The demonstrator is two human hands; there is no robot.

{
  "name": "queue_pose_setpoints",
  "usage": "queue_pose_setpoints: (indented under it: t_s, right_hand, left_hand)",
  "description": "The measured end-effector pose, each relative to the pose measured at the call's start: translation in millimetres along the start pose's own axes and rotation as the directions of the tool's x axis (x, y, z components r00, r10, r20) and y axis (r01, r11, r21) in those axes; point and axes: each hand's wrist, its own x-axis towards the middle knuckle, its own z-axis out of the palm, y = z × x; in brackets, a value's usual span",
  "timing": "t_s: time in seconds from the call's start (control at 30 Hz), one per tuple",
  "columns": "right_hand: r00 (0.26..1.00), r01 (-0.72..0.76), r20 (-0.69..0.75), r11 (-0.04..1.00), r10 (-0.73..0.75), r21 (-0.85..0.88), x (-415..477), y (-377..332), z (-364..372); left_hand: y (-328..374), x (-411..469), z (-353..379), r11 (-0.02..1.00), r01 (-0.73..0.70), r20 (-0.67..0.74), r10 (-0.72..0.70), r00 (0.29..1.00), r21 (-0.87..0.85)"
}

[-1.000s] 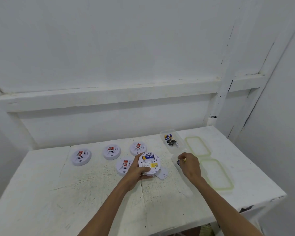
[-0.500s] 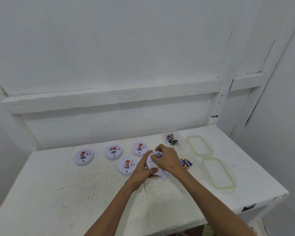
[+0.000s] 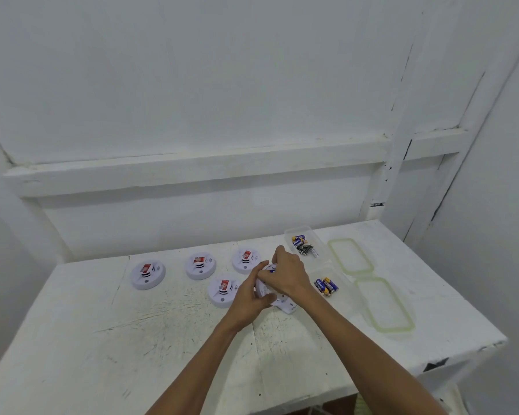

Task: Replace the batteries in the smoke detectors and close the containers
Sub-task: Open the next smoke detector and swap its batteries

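My left hand (image 3: 247, 299) grips a round white smoke detector (image 3: 265, 290) tilted up off the white table (image 3: 102, 339), its back facing me. My right hand (image 3: 288, 275) lies over the detector's back, fingers curled at the battery slot where a bit of blue battery shows. A white cover piece (image 3: 286, 307) lies under the hands. Several other detectors sit face up: one at the left (image 3: 148, 274), one further right (image 3: 200, 266), one at the back (image 3: 245, 260), one nearer (image 3: 224, 292). Blue batteries (image 3: 326, 286) lie in a clear container (image 3: 342, 275).
A second clear container (image 3: 291, 232) at the back holds several mixed batteries (image 3: 303, 245). Two green-rimmed lids lie flat to the right, the far lid (image 3: 350, 256) and the near lid (image 3: 385, 305). The table's right edge (image 3: 462, 295) is close to the wall.
My right hand left the near container, came over to the detector in my left hand and now works at its back. The detector is tilted up more than before.
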Motion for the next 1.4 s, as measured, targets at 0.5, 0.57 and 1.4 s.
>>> queue_pose_setpoints:
  t_s: [0.5, 0.57, 1.4]
  right_hand:
    - [0.984, 0.160, -0.066, 0.980, -0.168, -0.120, -9, -8, 7]
    - [0.970, 0.213, -0.094, 0.969, -0.225, -0.121, -10, -3, 10]
    - [0.947, -0.130, -0.244, 0.944, 0.209, 0.304, 9, 114, -10]
  left_hand:
    - [4, -1, 10, 0.994, 0.013, -0.078, -0.022, 0.997, -0.111]
    - [1, 0, 8, 0.985, 0.039, -0.097, -0.056, 0.994, -0.168]
    - [-47, 10, -6, 0.909, 0.149, -0.152, -0.223, 0.963, -0.390]
